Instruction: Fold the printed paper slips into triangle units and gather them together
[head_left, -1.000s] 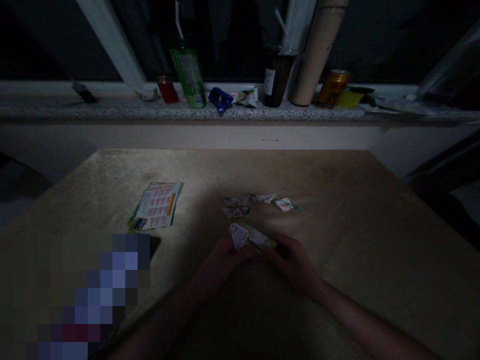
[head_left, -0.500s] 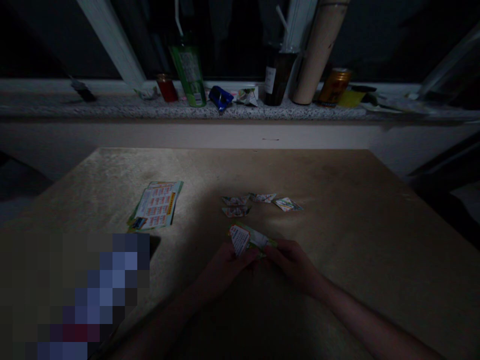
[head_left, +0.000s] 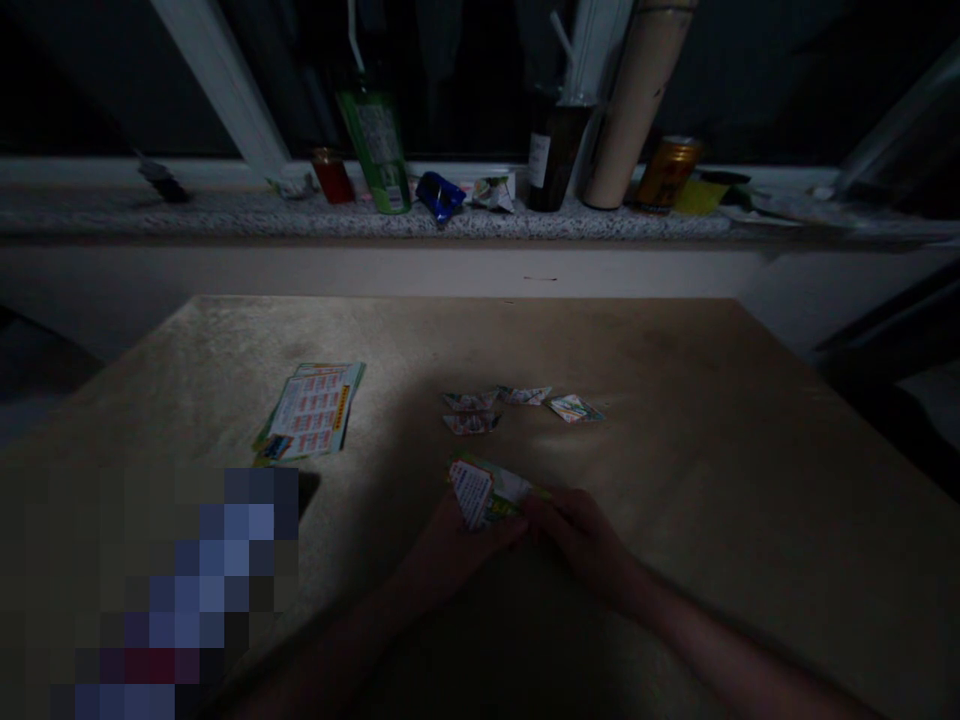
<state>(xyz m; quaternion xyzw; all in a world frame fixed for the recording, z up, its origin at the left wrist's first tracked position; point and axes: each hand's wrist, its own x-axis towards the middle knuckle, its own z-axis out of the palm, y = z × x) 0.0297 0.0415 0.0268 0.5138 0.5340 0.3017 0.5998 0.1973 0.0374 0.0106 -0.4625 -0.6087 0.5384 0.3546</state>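
Between my two hands is a printed sheet of paper, partly folded, with a slanted white flap of text on its left and green print around it. My left hand grips it from below on the left, thumb across the lower edge. At its right end my right hand pinches the paper, fingers partly in shadow. Just beyond lie several small folded paper pieces: two at the left, one in the middle and a diamond-shaped one at the right.
A stack of printed sheets lies on the table to the left. A pixelated patch covers the lower left. Along the windowsill stand a green cup, a red jar, a dark cup, a tube and a gold can.
The held paper has shifted slightly left and toward me, and its text flap shows more. My left hand's thumb lies farther along the lower edge. The folded pieces stay put.
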